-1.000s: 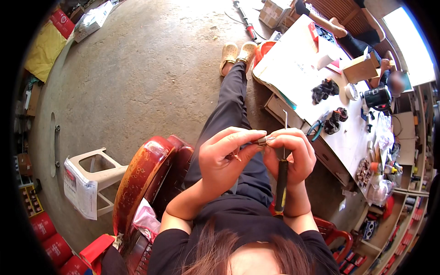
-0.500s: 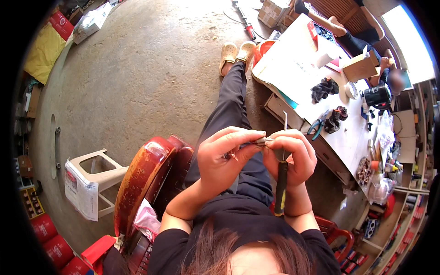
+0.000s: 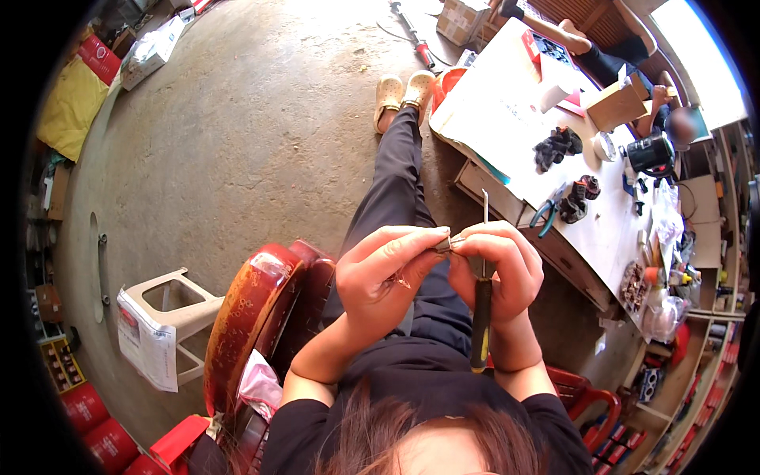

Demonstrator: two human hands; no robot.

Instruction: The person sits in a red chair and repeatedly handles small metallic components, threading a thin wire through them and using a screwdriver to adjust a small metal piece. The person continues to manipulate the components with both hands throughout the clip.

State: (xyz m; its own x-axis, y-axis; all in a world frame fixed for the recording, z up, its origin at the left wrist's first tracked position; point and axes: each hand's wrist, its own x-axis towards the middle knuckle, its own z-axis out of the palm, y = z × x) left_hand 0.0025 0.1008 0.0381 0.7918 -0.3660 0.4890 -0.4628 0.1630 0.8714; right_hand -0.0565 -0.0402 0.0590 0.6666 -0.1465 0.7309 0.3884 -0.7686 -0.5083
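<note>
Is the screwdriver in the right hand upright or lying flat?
Upright. The screwdriver stands in the right hand, its dark handle pointing down toward the wrist and its thin metal shaft rising above the fingers.

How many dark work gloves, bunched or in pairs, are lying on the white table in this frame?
2 bunches. One dark glove bunch lies mid-table beside a white cup. The second glove bunch lies nearer the table's front edge, next to the blue-handled pliers. More could be hidden in the clutter further right.
</note>
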